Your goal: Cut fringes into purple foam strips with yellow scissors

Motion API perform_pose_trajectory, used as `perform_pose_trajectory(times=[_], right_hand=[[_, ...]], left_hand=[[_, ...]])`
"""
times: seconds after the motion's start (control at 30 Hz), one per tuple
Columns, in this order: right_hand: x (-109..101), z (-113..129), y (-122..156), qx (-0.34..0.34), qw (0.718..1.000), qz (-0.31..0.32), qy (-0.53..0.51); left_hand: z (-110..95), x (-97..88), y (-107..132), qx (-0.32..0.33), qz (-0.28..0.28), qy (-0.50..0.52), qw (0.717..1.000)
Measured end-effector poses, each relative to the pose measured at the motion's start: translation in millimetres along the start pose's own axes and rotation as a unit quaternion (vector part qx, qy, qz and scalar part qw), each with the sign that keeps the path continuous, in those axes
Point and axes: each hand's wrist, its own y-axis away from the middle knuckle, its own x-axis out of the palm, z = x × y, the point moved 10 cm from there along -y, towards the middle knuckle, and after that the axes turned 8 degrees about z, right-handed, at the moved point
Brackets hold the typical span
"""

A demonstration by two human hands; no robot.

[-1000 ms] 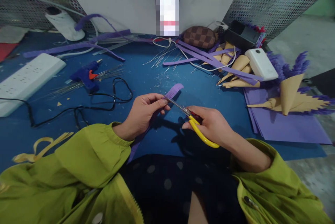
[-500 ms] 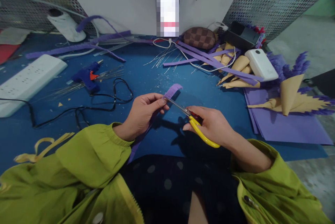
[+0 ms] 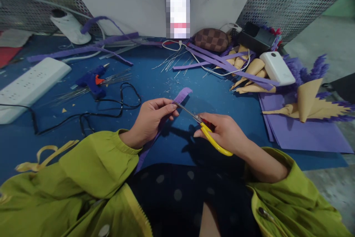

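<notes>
Between thumb and fingers, my left hand (image 3: 156,117) pinches a purple paper strip (image 3: 183,95). The strip's upper end is cut into a fine fringe and curls over to the right; its long tail runs down under my left wrist towards my lap. My right hand (image 3: 226,129) is closed round the yellow-handled scissors (image 3: 213,141). Their metal blades point up and left, with the tips at the strip's edge right beside my left thumb. Whether the blades are fully closed is hard to make out.
A blue glue gun (image 3: 93,80) and thin wires lie left, near a white power strip (image 3: 33,85) and a black cable (image 3: 122,100). At right are purple sheets (image 3: 307,133), a tan paper cone (image 3: 307,98) and a white power bank (image 3: 277,68). A phone (image 3: 178,7) stands behind.
The fringed end of the strip has shifted very slightly to the left. Both hands and the scissors stay almost where they were.
</notes>
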Motion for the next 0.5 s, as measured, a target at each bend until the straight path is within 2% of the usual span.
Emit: perform_pose_trajectory(times=[0.5], right_hand=[[-0.6,-2.1,0.2,0.012,1.0,0.0,-0.002]], left_hand=[[0.7,4.3,1.1,-0.004,0.018,-0.003,1.0]])
